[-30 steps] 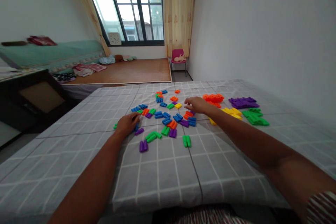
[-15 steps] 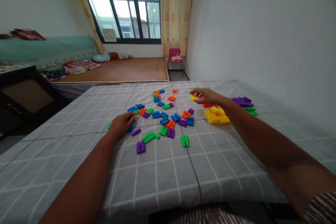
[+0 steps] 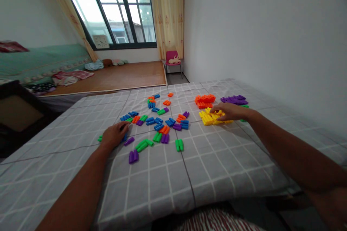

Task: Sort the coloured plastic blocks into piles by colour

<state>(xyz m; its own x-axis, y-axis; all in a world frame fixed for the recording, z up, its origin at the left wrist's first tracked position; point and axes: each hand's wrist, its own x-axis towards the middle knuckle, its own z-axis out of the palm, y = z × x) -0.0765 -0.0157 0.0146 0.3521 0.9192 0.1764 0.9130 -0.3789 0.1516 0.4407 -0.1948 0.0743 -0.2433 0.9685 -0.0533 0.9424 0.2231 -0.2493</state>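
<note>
My left hand (image 3: 115, 134) rests on the cloth at the left of the scattered plastic building pieces, fingers loosely bent, with no piece visible in it. A blue piece (image 3: 124, 138) shows partly beneath it, and a lone purple piece (image 3: 129, 141) lies just to its right. On the right, my right hand (image 3: 229, 111) is over the pile of yellow pieces (image 3: 207, 117), thumb and fingers around a yellow piece at the top. The hand hides part of that pile. Blue, green, orange and purple pieces, many in joined pairs, such as a green pair (image 3: 179, 145), lie mid-table.
Behind the yellow pile sit an orange pile (image 3: 205, 100) and a purple pile (image 3: 234, 100), with green pieces (image 3: 245, 106) partly behind my right wrist. A grey checked cloth (image 3: 151, 184) covers the table. Beyond are a bed platform (image 3: 130, 75), a pink chair (image 3: 172, 57) and a wall at right.
My right hand has moved right and toward me, carrying a yellow piece from beside the orange pieces to the yellow pile. The view has turned right; my left hand stays in place.
</note>
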